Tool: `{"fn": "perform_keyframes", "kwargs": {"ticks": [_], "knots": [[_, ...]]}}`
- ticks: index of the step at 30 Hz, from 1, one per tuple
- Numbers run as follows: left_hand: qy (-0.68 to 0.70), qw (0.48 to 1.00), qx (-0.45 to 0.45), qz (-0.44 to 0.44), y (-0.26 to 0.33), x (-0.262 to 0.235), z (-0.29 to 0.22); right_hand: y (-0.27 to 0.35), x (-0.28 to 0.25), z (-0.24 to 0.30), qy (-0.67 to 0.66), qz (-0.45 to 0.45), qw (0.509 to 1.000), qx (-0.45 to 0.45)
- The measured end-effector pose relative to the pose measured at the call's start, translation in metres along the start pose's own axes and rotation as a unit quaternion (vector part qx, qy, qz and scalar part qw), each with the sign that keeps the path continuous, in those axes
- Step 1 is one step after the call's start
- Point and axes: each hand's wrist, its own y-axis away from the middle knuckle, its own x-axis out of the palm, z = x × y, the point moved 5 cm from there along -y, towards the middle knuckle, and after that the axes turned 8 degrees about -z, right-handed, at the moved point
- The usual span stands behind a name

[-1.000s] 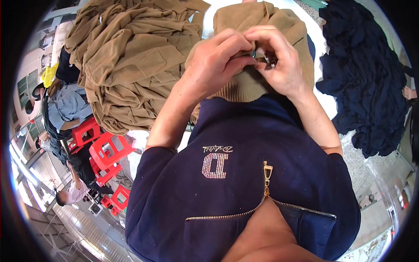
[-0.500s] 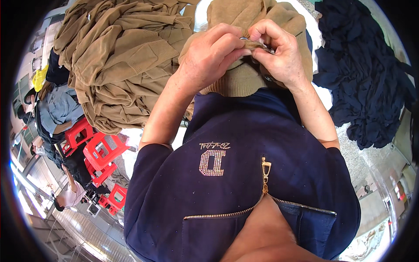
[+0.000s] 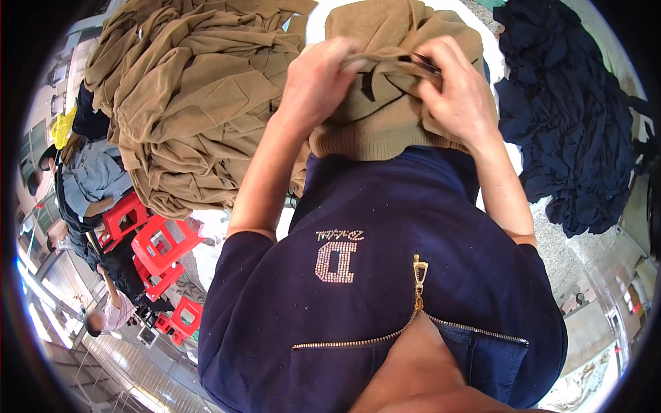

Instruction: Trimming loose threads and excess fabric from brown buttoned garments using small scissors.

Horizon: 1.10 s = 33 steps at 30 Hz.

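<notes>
The head view showed the brown knitted garment [image 3: 392, 103] directly in front of the person, apparently over the lap, with both hands touching it, so that neither was nearer. The left hand [image 3: 320, 79] had its thumb and curled fingers closed on a gathered edge [image 3: 385, 58] of the cloth, though slight blur hid the exact hold; the right hand [image 3: 458, 93] pinched the other end of that edge between thumb and fingers. The edge ran taut from hand to hand, nearly level across the view, while the garment's longer direction seemed to lead away from the body, its ribbed hem [image 3: 372, 146] nearest the waist and its bulk beyond the fingers. Dark patches showed by the right fingertips and below the edge; whether these were gaps, trim or shadow could not be told. A large heap of brown clothing [image 3: 200, 96] lay to the left of the left hand, and a heap of dark navy cloth [image 3: 564, 117] lay to the right, apart from the right hand. As for writing, the person's navy top [image 3: 406, 227] bore a glittering block letter [image 3: 336, 261] with a line of script [image 3: 337, 235] above it, beside a gold-coloured zip pull [image 3: 419, 275]; no label could be made out on the garment in hand.
</notes>
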Motion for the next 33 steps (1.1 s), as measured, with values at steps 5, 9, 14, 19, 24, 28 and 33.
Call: {"fn": "perform_keyframes", "kwargs": {"ticks": [5,9,14,19,24,28,33], "knots": [[0.188,0.960,-0.195,0.069,0.037,-0.021,0.058,0.014,-0.042,-0.048,0.030,0.102,0.988,0.111],[0.315,0.878,-0.345,0.100,0.041,-0.031,0.063,0.015,-0.052,-0.040,0.083,0.021,0.995,0.050],[0.509,0.805,-0.286,0.104,0.040,-0.030,0.057,0.022,-0.040,-0.077,-0.262,0.071,0.944,0.188],[0.502,0.779,-0.319,0.198,0.043,-0.040,0.058,0.013,-0.046,-0.123,-0.098,0.117,0.975,0.161],[0.476,0.773,-0.389,0.157,0.051,-0.028,0.068,0.021,-0.073,-0.078,0.014,-0.147,0.987,0.062],[0.474,0.774,-0.388,0.162,0.052,-0.030,0.066,0.039,-0.043,-0.021,0.148,-0.004,0.986,-0.076],[0.466,0.797,-0.360,0.133,0.032,-0.039,0.053,0.053,-0.034,-0.027,0.174,-0.090,0.973,-0.122]]}}
